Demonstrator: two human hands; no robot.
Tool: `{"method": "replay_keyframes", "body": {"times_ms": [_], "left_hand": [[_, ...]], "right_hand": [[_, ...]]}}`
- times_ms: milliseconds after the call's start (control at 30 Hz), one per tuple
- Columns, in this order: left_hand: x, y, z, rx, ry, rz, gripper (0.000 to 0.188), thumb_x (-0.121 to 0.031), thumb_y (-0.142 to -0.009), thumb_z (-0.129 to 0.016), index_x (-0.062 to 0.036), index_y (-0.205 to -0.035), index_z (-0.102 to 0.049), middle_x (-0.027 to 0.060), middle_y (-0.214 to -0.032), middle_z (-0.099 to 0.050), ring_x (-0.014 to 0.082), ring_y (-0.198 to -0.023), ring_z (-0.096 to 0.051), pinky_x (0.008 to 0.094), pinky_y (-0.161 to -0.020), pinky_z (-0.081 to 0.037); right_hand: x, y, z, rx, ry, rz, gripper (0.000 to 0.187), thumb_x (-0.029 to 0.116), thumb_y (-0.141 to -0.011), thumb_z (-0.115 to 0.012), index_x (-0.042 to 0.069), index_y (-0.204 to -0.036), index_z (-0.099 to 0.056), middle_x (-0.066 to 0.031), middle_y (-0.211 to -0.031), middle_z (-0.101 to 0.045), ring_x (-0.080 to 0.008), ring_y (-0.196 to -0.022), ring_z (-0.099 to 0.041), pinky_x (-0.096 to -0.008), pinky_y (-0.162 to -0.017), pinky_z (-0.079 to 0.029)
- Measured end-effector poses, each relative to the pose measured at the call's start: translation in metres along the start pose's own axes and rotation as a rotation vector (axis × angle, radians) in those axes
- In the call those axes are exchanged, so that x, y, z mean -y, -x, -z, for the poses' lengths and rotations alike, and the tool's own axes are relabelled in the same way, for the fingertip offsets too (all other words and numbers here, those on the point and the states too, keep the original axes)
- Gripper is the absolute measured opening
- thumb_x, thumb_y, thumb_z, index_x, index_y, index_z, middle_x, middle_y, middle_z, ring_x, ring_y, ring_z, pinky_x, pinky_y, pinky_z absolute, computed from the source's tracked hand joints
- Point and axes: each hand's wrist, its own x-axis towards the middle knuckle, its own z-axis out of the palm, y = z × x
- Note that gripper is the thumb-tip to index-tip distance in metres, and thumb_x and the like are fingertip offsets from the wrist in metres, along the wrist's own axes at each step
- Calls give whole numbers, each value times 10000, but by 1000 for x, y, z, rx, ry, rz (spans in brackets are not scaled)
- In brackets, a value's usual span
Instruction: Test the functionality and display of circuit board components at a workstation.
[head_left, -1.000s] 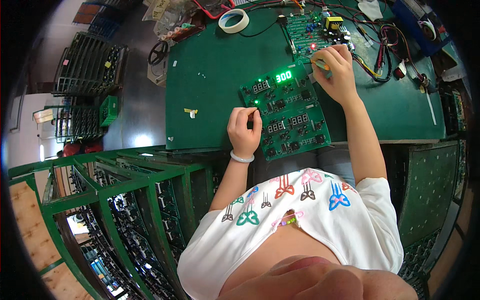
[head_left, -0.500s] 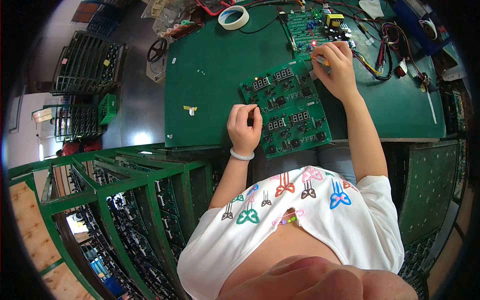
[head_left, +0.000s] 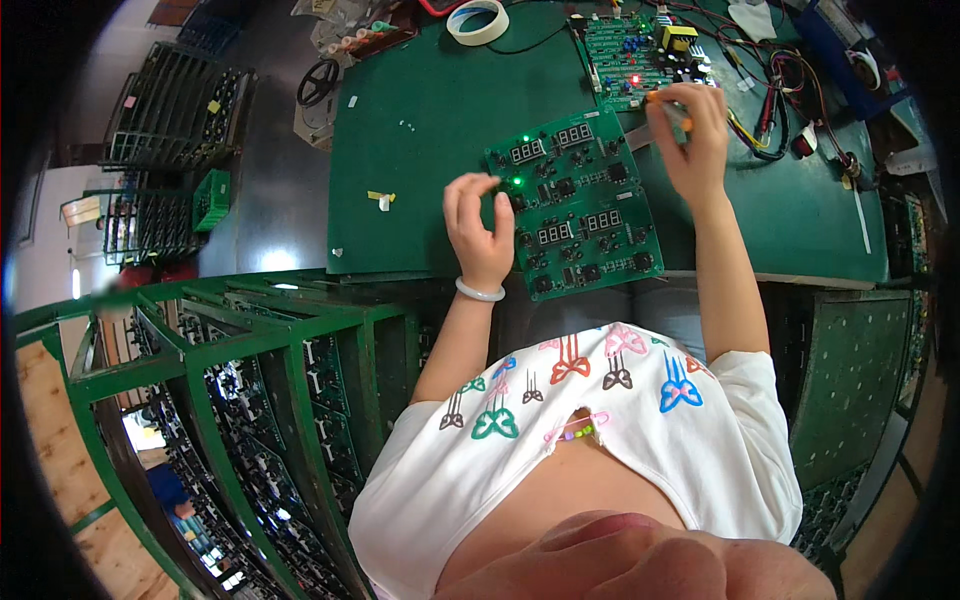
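A green circuit board panel with several digit displays and black round parts lies at the table's front edge, overhanging it slightly. Green lights glow near its upper left corner. At that left edge is my left hand, its thumb and forefinger apart beside the board, with nothing seen between them. My right hand is closed around a small orange-tipped tool, mostly hidden by the fingers. It is held near the lower right corner of a second circuit board, which has a red light on. A grey ribbon cable shows between the boards.
Tangled wires lie at the back right beside a blue box. A roll of tape sits at the back of the green table mat. Green racks holding boards stand close on the left.
My left thumb and forefinger have parted and moved slightly up the board's left edge. The orange light there has gone, and green lights are on. My right hand has shifted slightly right.
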Motion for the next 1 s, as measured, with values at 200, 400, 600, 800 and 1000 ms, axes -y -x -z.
{"method": "replay_keyframes", "body": {"times_ms": [200, 400, 600, 800, 1000], "left_hand": [[14, -9, -4, 64, -66, 74, 408, -185, -956, -594, -19, -1326, -542, 168, -1298, -597, 330, -1239, -495, 448, -1073, -369], [17, -11, -7, 101, 91, 253, 427, -123, -938, -640, -10, -1335, -532, 141, -1299, -594, 251, -1260, -518, 392, -1102, -350], [32, -15, -17, 10, 272, 367, 442, -134, -883, -699, -48, -1292, -557, 93, -1142, -679, 252, -1138, -555, 401, -1034, -379], [37, -24, -27, -51, 185, 397, 387, -170, -859, -730, -59, -1196, -575, 43, -1017, -703, 249, -1060, -561, 415, -992, -393], [32, -23, -30, -101, 172, 380, 409, -182, -858, -729, -66, -1209, -554, 42, -997, -700, 245, -1028, -550, 423, -972, -397]], "right_hand": [[39, 9, 20, -133, -91, -149, 140, 37, -870, -653, -8, -982, -580, -155, -924, -608, -286, -744, -583, -368, -698, -491], [40, 16, 15, 394, -75, -652, 275, 203, -916, -648, -23, -1066, -601, -167, -898, -650, -295, -827, -648, -374, -752, -510], [34, 23, -14, 451, -140, -728, 414, 292, -905, -678, -20, -1167, -601, -199, -956, -689, -324, -856, -676, -395, -792, -525], [34, 19, -12, 506, -180, -832, 490, 358, -883, -690, -34, -1161, -599, -225, -980, -696, -351, -934, -688, -407, -825, -529], [56, 21, -24, 417, 215, -596, 618, 523, -784, -737, 5, -1075, -568, -158, -927, -696, -325, -882, -694, -439, -761, -552]]}}
